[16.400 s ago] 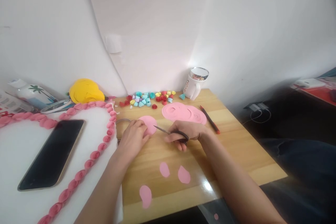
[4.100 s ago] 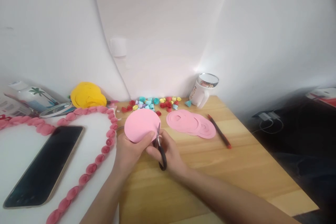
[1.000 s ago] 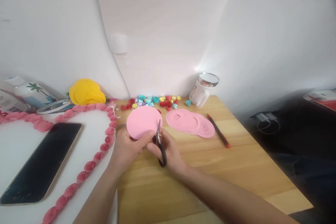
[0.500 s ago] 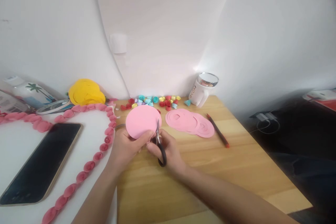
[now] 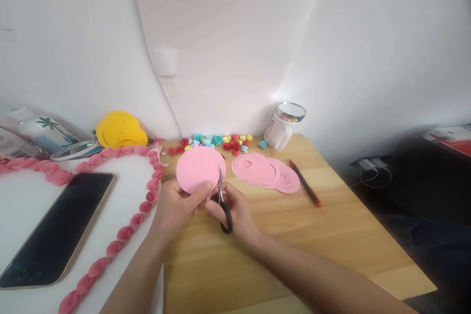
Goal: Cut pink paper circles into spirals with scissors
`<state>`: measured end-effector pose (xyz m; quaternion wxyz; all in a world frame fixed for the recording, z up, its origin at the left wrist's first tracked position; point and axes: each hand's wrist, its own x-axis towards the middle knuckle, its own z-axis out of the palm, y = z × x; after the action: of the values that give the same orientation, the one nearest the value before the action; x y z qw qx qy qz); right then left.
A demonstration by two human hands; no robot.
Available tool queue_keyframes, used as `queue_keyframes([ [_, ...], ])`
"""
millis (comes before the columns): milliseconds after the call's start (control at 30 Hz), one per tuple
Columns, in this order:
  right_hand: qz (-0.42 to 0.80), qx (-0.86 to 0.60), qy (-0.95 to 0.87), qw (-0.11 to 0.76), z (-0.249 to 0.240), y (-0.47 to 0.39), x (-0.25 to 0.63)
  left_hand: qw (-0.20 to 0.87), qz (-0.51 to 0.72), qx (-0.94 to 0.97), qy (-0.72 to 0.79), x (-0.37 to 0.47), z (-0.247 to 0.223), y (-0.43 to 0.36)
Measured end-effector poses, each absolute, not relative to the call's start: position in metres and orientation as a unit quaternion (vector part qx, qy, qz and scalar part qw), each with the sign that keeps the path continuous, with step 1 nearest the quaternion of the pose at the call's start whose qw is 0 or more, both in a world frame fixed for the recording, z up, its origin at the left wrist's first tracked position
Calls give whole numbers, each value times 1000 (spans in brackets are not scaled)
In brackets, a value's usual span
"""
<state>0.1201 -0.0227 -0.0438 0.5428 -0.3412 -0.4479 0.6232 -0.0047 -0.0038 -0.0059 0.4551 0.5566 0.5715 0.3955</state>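
Pinched at its lower edge, a pink paper disc [image 5: 198,169] is in my left hand [image 5: 180,203], thumb on top. My right hand [image 5: 235,211] is closed on black-handled scissors [image 5: 225,216], their blades pointing up over the disc's right side. A narrow bit of pink paper hangs between the two hands. Just right of them, several overlapping pink paper circles [image 5: 257,169] with spiral cuts lie on the wooden table [image 5: 331,245]. A dark marker with red ends [image 5: 305,184] lies beside the circles.
Small coloured paper rolls [image 5: 231,143] and a white mug [image 5: 281,127] stand by the wall. At left, a phone [image 5: 59,230] rests on a white board [image 5: 136,255] edged with pink paper roses [image 5: 125,233]. A yellow paper flower [image 5: 121,130] sits behind it.
The disc and the scissors have shifted very slightly to the left. Both hands keep the same hold, and the other things are where they were.
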Motion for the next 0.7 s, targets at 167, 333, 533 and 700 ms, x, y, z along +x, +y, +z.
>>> queue_keyframes([
  [167,647,-274,-443,558,-45,-23,118,498,405,538,547,-2,-5,-3],
  [333,645,-261,-454,557,-45,-23,118,464,399,553,566,-5,-8,-3],
  [533,640,-268,-452,560,-47,-22,120,467,388,561,563,-7,-10,-3],
  [700,638,-276,-453,559,-47,-21,120,468,388,561,561,-6,-9,-3],
])
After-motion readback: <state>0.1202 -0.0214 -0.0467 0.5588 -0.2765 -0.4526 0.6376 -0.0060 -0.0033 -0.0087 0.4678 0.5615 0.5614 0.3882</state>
